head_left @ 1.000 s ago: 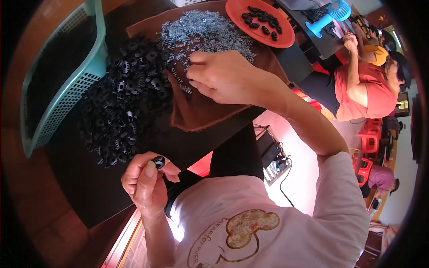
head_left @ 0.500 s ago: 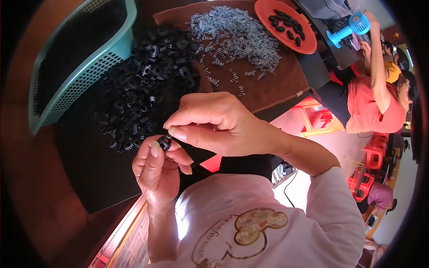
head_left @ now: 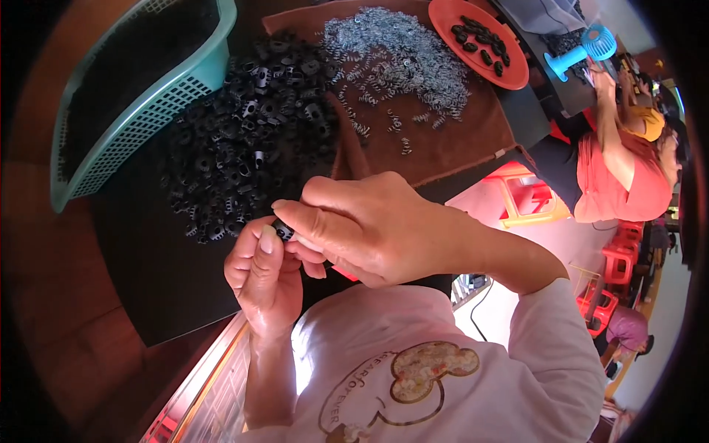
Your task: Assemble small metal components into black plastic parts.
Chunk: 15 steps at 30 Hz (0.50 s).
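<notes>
My left hand [head_left: 262, 277] pinches a small black plastic part [head_left: 284, 232] between thumb and fingertips, just in front of the heap. Against the top of that part my right hand [head_left: 384, 229] presses its thumb, with its other fingers curled. The part is mostly covered by the fingers, and whether a spring sits inside cannot be seen. Beyond my hands lies a heap of loose black plastic parts [head_left: 244, 136], hollow with openings. To its right, many small metal coil springs [head_left: 399, 63] are spread over a brown cloth [head_left: 465, 148].
A teal basket [head_left: 140, 133] lies tilted at the left, behind the heap. At the far right, an orange plate [head_left: 520, 74] holds several black oval pieces. Past it stand a blue fan [head_left: 597, 43] and a seated person in a coral top [head_left: 624, 181]. Red stools [head_left: 521, 196] stand further right.
My right hand has turned over and its thumb now presses on the part, where it earlier pinched just above it. The seated person's raised arm has come down.
</notes>
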### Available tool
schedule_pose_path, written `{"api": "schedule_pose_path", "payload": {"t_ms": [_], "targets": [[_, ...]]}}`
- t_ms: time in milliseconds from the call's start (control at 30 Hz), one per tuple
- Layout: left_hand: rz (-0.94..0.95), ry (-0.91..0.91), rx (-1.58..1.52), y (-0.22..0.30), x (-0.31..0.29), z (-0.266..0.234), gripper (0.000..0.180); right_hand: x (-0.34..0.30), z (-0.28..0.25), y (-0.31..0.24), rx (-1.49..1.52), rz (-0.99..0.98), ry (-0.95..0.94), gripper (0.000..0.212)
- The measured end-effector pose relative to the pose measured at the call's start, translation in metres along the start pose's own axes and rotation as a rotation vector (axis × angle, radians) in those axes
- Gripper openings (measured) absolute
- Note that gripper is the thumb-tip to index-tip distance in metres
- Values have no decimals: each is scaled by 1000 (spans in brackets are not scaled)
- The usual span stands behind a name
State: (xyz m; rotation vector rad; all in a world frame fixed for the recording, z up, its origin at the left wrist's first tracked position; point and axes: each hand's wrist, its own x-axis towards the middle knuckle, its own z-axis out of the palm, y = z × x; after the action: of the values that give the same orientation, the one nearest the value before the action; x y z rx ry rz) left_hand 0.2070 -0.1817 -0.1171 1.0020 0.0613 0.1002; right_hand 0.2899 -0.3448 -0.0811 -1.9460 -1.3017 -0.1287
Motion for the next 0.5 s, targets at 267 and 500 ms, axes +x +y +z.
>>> {"api": "schedule_pose_path", "payload": {"t_ms": [267, 500], "targets": [[56, -42, -82, -1, -1, -4, 25, 5, -27, 52, -40, 78, 19, 13], [60, -28, -60, 1, -3, -1, 25, 28, -14, 47, -339, 44, -238, 7]]}}
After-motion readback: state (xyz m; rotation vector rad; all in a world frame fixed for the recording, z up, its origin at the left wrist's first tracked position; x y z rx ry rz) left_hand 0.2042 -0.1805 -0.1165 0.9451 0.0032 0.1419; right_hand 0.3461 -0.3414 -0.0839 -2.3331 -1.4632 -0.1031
